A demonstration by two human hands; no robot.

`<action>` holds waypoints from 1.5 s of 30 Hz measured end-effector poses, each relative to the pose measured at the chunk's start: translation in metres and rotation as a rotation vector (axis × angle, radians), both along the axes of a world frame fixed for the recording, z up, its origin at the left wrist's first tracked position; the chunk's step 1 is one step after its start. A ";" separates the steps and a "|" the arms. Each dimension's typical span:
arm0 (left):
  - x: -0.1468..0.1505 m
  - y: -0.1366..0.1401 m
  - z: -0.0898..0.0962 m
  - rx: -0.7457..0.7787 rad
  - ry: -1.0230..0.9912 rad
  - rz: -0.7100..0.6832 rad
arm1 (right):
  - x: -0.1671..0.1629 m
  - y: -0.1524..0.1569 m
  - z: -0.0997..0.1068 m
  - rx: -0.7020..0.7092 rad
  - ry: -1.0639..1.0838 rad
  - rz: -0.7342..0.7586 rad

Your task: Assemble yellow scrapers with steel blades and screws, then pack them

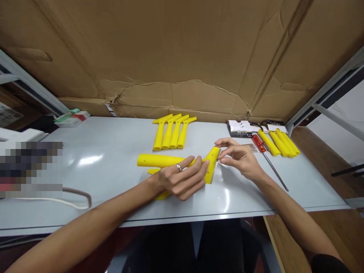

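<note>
A yellow scraper with a T-shaped head lies across the table in front of me, its handle pointing left. My left hand, with a ring on one finger, is closed around the neck near the head. Along the head's right edge runs a thin, shiny blade strip. My right hand pinches the upper end of that edge between thumb and fingers. Beneath my left hand another yellow piece shows partly; the rest of it is hidden.
Several yellow scrapers stand in a row at the back. A screwdriver with a red handle lies to the right, beside more yellow handles and packaged cards. A cardboard sheet walls the back; a cable lies left.
</note>
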State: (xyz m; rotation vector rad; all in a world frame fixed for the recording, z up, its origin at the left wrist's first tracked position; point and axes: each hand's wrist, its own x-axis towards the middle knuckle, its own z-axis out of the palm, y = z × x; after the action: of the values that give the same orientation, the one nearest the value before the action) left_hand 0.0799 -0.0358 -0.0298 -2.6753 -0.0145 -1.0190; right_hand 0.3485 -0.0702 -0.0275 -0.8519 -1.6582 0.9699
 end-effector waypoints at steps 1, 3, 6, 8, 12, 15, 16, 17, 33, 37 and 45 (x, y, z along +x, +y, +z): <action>0.000 -0.002 0.001 0.031 0.006 -0.006 | -0.008 -0.001 0.000 -0.036 0.014 0.018; 0.001 -0.007 0.004 0.046 -0.009 -0.029 | -0.019 -0.004 -0.002 -0.097 0.039 0.020; 0.003 -0.013 0.005 0.064 -0.042 -0.035 | -0.025 -0.008 -0.007 -0.121 0.072 -0.041; 0.005 -0.015 0.004 0.143 -0.057 -0.010 | -0.025 -0.009 -0.011 -0.100 0.080 -0.090; 0.008 -0.012 0.002 0.112 -0.142 -0.009 | -0.020 -0.006 -0.014 -0.013 0.095 -0.162; 0.009 -0.008 0.003 0.003 -0.275 0.030 | -0.012 -0.005 -0.012 0.076 0.139 -0.257; 0.010 -0.007 0.003 -0.040 -0.326 0.054 | -0.010 -0.006 -0.011 0.098 0.144 -0.275; 0.010 -0.007 0.005 -0.134 -0.375 0.079 | -0.009 -0.006 -0.010 0.113 0.142 -0.279; 0.019 -0.020 0.021 -1.709 -0.541 0.112 | -0.025 -0.020 -0.007 0.219 -0.066 -0.241; 0.020 -0.024 0.022 -1.663 -0.493 0.173 | -0.031 -0.023 -0.008 0.238 -0.139 -0.258; 0.022 -0.028 0.016 -1.634 -0.503 0.169 | -0.033 -0.026 -0.011 0.247 -0.194 -0.266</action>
State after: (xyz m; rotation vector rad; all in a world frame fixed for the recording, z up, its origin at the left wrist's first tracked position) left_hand 0.1016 -0.0637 -0.0136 -3.2299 -1.8421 -2.1758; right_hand 0.3157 -0.0961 -0.0383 -0.9899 -1.7307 0.5007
